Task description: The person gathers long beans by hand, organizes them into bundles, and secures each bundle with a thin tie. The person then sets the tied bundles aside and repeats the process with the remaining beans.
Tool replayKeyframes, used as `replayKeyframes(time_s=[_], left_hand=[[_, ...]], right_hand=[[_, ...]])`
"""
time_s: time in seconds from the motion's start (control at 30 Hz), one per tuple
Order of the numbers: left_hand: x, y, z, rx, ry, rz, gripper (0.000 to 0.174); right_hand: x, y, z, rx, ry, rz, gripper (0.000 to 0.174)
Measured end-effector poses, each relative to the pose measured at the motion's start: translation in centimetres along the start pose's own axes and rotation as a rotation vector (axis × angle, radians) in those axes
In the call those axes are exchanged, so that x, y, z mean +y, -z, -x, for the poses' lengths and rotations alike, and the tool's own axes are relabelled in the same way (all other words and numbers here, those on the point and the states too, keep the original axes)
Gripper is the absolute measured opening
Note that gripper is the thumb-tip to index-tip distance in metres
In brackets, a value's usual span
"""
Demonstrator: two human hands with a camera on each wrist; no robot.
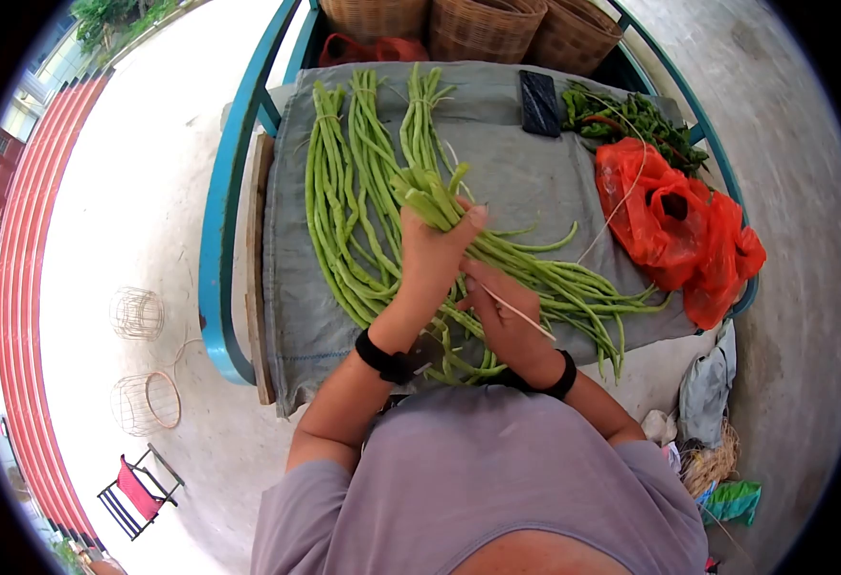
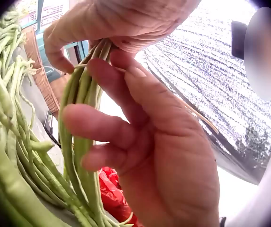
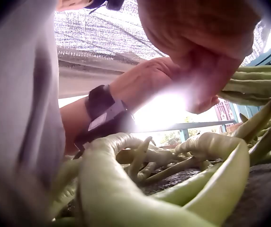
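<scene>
My left hand (image 1: 430, 251) grips a bunch of long green beans (image 1: 535, 273) near its upper end, above the cloth. Just below it, my right hand (image 1: 505, 311) pinches a thin pale strip (image 1: 511, 309) whose loose end points toward my body. In the left wrist view, the strip crosses the held beans (image 2: 82, 90) between the two hands, and the right hand's lower fingers (image 2: 97, 124) lie beside the stems. To the left on the grey cloth (image 1: 516, 172) lie tied bean bundles (image 1: 329, 192), side by side. More loose beans (image 3: 126, 189) lie under the right wrist.
A black phone (image 1: 539, 103) lies at the cloth's far side. Green leafy peppers or greens (image 1: 636, 120) and a red plastic bag (image 1: 650, 216) are on the right. Wicker baskets (image 1: 488, 29) stand behind. A blue metal rail (image 1: 217, 240) edges the left side.
</scene>
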State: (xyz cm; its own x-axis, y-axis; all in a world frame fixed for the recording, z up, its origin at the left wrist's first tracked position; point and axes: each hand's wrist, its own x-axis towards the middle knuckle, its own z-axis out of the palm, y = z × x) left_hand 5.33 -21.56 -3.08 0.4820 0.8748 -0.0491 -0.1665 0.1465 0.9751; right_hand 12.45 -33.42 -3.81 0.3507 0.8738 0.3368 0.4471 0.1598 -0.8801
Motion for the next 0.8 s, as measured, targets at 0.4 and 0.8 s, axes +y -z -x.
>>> replayKeyframes(time_s=[0.4,0.8], left_hand=[[1.2,1.0,0.6,-0.110,0.006,0.026,0.016],[1.9,0.7,1.3,-0.223,-0.043,-0.051,0.011]], right_hand=[[-1.7,3.3,-1.5,-0.123,-0.349,-0.388,0.022],[-2.0,4.1,-8.8,-0.109,0.229,0.292,0.020]])
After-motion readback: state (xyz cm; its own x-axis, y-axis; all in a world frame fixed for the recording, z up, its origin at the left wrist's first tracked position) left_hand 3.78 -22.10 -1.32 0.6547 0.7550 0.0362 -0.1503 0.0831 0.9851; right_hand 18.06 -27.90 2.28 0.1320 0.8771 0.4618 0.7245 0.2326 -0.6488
